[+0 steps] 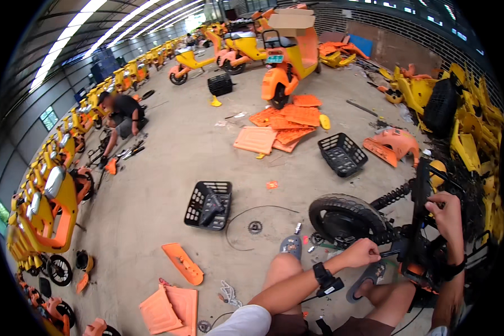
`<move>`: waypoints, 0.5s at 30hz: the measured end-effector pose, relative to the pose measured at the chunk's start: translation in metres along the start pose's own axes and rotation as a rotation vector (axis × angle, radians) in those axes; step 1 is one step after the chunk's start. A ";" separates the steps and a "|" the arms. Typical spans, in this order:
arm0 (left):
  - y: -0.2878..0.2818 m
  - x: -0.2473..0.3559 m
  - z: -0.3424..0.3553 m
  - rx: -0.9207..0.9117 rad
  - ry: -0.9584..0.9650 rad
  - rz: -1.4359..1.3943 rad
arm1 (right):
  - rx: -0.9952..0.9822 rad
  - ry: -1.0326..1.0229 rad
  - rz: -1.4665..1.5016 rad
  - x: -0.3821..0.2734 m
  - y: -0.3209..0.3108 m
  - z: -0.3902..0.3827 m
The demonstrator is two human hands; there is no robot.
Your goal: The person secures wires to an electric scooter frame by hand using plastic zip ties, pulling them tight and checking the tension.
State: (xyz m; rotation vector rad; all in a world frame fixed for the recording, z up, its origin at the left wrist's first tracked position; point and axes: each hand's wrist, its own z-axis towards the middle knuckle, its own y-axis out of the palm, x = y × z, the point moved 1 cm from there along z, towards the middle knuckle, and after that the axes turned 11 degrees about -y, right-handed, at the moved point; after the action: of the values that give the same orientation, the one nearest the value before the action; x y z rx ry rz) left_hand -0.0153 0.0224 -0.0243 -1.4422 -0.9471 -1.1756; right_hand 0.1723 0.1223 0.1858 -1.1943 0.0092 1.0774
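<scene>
A partly stripped scooter lies before me on the right, its black rear wheel (pixel 350 221) to the left and a coil-spring shock absorber (pixel 395 194) behind it. My left hand (pixel 362 253) is closed on a short black rod-like piece (pixel 389 253) that points at the dark frame (pixel 416 224); its exact kind is unclear. Higher up, my right hand (pixel 447 214) is curled against the frame's upper end, fingers pinched. Whatever lies between those fingers is too small to make out.
A black basket (pixel 208 190) holds a power drill (pixel 211 208). Nearby lie a sprocket (pixel 255 227), a bent cable (pixel 263 206), orange panels (pixel 182 263) and another basket (pixel 343 154). Yellow body parts (pixel 467 143) pile up at right. A co-worker (pixel 123 115) squats at far left beside parked scooters (pixel 64 190).
</scene>
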 end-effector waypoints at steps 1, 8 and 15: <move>0.005 0.001 -0.002 0.015 0.014 0.015 | 0.018 -0.047 -0.066 -0.001 0.001 -0.002; -0.021 0.014 -0.013 -0.023 -0.101 0.102 | -0.033 -0.174 -0.079 0.005 0.008 0.013; -0.006 0.020 -0.006 -0.027 -0.095 0.095 | 0.006 -0.052 0.184 0.017 0.006 -0.006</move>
State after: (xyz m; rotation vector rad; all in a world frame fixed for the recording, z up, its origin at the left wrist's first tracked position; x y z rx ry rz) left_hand -0.0182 0.0171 -0.0029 -1.5594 -0.9196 -1.0620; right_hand 0.1805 0.1294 0.1702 -1.1766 0.0829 1.2683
